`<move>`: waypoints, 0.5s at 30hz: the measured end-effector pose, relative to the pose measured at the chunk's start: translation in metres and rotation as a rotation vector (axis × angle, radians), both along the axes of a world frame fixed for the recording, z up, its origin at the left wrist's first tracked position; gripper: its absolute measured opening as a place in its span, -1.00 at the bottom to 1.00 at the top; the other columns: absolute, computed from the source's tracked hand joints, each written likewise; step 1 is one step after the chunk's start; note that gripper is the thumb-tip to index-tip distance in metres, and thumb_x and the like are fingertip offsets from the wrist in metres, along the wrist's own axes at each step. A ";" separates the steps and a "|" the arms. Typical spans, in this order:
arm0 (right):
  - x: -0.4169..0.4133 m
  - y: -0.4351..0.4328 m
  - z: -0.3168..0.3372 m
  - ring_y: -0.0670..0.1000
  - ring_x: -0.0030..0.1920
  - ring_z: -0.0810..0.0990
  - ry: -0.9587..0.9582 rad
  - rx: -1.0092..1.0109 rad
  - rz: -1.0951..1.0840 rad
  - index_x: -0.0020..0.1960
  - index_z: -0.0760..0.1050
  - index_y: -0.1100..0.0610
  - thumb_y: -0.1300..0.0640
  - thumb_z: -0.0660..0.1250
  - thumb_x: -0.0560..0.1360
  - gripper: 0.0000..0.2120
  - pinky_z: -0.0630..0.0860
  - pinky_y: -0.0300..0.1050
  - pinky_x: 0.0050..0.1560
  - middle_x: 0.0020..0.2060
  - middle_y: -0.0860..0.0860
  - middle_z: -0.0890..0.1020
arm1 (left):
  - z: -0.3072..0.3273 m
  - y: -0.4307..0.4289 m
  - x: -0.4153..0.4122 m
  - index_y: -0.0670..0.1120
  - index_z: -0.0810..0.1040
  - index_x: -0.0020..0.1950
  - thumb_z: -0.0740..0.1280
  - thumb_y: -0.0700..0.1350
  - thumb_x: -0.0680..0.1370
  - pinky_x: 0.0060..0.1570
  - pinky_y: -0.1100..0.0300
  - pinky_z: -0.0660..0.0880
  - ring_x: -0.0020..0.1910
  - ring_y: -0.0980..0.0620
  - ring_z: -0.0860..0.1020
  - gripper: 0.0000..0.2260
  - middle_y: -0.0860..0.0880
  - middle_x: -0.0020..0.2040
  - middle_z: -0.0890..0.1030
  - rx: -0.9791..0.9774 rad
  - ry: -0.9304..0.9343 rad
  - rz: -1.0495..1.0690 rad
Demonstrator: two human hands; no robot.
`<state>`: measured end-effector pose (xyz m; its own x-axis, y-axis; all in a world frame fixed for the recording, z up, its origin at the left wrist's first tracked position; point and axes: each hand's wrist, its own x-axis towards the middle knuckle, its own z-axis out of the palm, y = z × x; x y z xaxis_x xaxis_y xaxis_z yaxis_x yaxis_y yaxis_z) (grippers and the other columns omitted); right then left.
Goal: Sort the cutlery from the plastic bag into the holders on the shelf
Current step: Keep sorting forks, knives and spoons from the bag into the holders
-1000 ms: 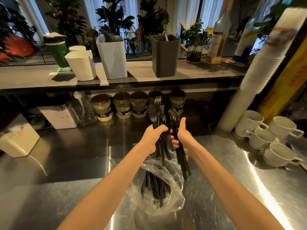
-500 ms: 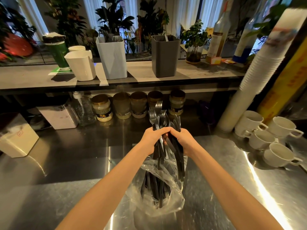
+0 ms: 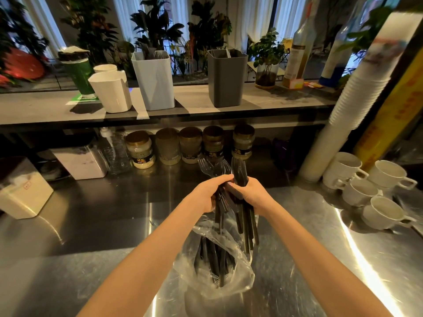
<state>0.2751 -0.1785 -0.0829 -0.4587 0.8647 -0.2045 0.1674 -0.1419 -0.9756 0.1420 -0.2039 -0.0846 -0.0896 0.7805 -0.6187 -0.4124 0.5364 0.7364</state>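
- Nearest the viewer, a clear plastic bag (image 3: 231,277) lies crumpled on the steel bench (image 3: 114,225), its mouth open towards the hands.
- Inside it lies black cutlery (image 3: 215,255), the handles roughly parallel and pointing away from the viewer.
- Just above the bag's mouth, the left hand (image 3: 210,193) has its fingers curled round a bundle of black forks (image 3: 210,168). The tines stand up above the fist and the handles hang down towards the bag.
- Beside it, the right hand (image 3: 254,194) grips a second bundle (image 3: 239,170) of black pieces. Their rounded tops rise above the fist, but I cannot tell what kind they are. Their handles reach down to the bag's rim.
- Both hands meet at the fingers, so the two bundles stand side by side.
- To the right on the bench, white cups (image 3: 361,191) are grouped together, with a tall stack of paper cups (image 3: 352,92) leaning behind them. A white box (image 3: 20,193) sits at the far left.
- Further back, under the shelf (image 3: 45,106), a row of jars (image 3: 168,146) stands.
- On the shelf stand three holders, from left to right: a white holder (image 3: 112,92), a pale blue holder (image 3: 154,81) with dark pieces showing at its top, and a dark grey holder (image 3: 226,78).
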 end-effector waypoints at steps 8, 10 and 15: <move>0.002 0.004 0.004 -0.16 -0.24 0.60 -0.222 0.194 0.098 0.05 0.56 0.20 0.15 0.32 0.53 -0.84 0.49 -0.39 -0.27 -0.20 -0.01 0.63 | -0.006 -0.001 0.003 -0.21 0.54 0.17 0.44 -0.18 0.46 -0.08 0.07 0.60 -0.14 -0.03 0.63 -0.69 -0.12 -0.11 0.63 0.135 0.094 0.038; 0.002 0.005 0.005 -0.18 -0.32 0.59 -0.282 0.235 0.121 -0.01 0.56 0.21 0.16 0.31 0.53 -0.88 0.48 -0.41 -0.32 -0.27 -0.01 0.62 | -0.007 0.001 0.003 -0.25 0.48 0.24 0.45 -0.21 0.45 -0.09 0.04 0.61 -0.21 -0.02 0.62 -0.61 -0.14 -0.12 0.61 0.148 0.106 0.067; 0.005 0.002 0.005 -0.12 -0.28 0.66 -0.180 0.122 0.206 -0.03 0.57 0.10 0.13 0.27 0.56 -0.89 0.55 -0.29 -0.26 -0.25 0.00 0.66 | -0.003 -0.001 0.003 -0.25 0.45 0.27 0.47 -0.20 0.43 0.14 -0.16 0.52 -0.04 -0.13 0.62 -0.55 -0.20 0.01 0.61 0.177 0.131 0.084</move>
<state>0.2806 -0.1761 -0.0781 -0.5930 0.7803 -0.1987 0.3522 0.0295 -0.9354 0.1450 -0.2049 -0.0879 -0.2291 0.8622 -0.4519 -0.3445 0.3624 0.8660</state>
